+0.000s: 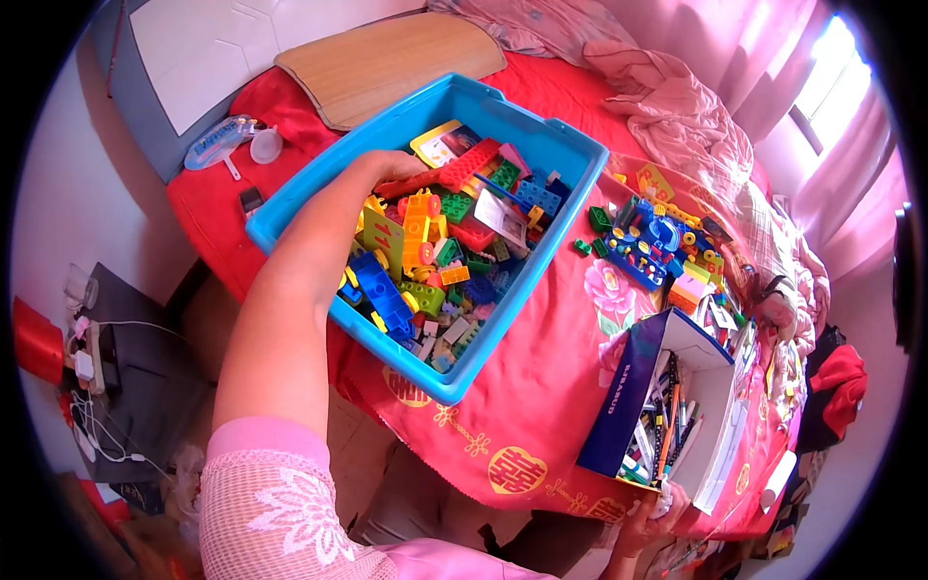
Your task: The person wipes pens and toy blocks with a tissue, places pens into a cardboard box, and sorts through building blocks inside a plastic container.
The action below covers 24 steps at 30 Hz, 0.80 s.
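Observation:
My left hand point(391, 166) reaches over the near left wall of a blue plastic bin point(324, 174). It is bent down against a long red toy brick point(471, 164) or right beside it, and its fingers are hidden. Around it lie a yellow toy vehicle point(418, 230), a blue toy vehicle point(382, 293), a green number card point(383, 242) and many small bricks. My right hand point(655, 520) is at the near corner of an open dark blue box point(619, 406) full of pens and pencils point(665, 425). Its fingers are curled around something small and white, partly hidden.
Blue toy pieces point(648, 242) and picture cards point(688, 290) lie right of the bin on the red cloth point(522, 387). A wooden board point(387, 63) rests behind it. A clear plastic pack point(217, 143) is at the left. Cables and a power strip point(92, 358) lie on a dark surface.

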Motion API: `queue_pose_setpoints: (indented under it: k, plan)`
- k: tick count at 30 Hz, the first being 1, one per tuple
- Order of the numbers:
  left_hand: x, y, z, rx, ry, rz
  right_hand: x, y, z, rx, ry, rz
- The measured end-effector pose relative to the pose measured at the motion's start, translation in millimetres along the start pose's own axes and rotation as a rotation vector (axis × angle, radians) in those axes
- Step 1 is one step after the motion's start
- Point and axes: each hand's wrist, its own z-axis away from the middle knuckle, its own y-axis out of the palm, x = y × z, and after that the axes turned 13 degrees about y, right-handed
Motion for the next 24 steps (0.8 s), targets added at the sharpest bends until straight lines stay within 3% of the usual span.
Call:
queue_pose_setpoints:
  k: [6, 9, 10, 11, 16, 19, 20, 23, 24]
  plan:
    - [-7.1, 5.4, 3.2, 0.096, 0.12, 0.062, -4.5, -0.2, -0.6, 0.004, 0.026, -0.026]
    - [-9.3, 7.0, 7.4, -0.127, 0.182, -0.205, -2.1, 0.5, -0.7, 0.009, 0.055, -0.035]
    - [-18.2, 1.5, 15.1, -0.235, 0.09, -0.529, -1.6, 1.1, -0.4, 0.008, 0.06, -0.039]
    - [-27.2, -5.8, 21.6, -0.155, -0.002, -0.61, -1.3, 0.0, 0.6, 0.011, 0.066, -0.041]
    - [-38.6, -17.9, 78.2, -0.044, -0.176, -0.753, -0.4, -1.8, -1.4, 0.024, 0.024, -0.029]
    - [-10.1, -4.3, 112.0, 0.079, 0.06, -0.758, -0.5, -0.2, -1.1, 0.003, 0.027, -0.049]
    - [-3.0, 0.3, 123.1, 0.007, 0.156, -0.798, -0.4, -1.4, -0.1, 0.015, 0.036, -0.052]
    - [-5.7, 4.4, 140.1, -0.048, 0.193, -0.613, -0.3, -5.4, 0.6, 0.051, 0.027, -0.049]
    - [0.2, 6.4, 140.9, -0.067, 0.339, -0.601, 2.4, -6.1, 0.3, 0.055, 0.035, -0.054]
